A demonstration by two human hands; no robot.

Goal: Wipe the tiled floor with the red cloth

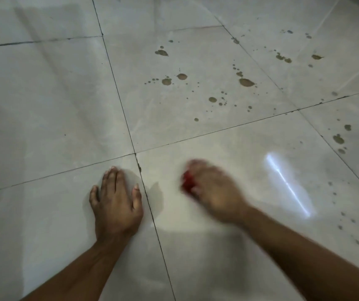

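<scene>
nearest to me, my left hand (115,200) lies flat on the tiled floor (43,118), its fingers (109,179) straight and close together, thumb out beside a dark grout line (152,216). just to the right my right hand (213,192) is blurred; its fingers (196,168) look curled over the red cloth (187,181), which shows only as a small red patch under them, on the tile near where four tiles meet. a bright streak of reflected light (287,185) sits right of that. farther off, brown spots (246,82) are scattered across the far tiles.
</scene>
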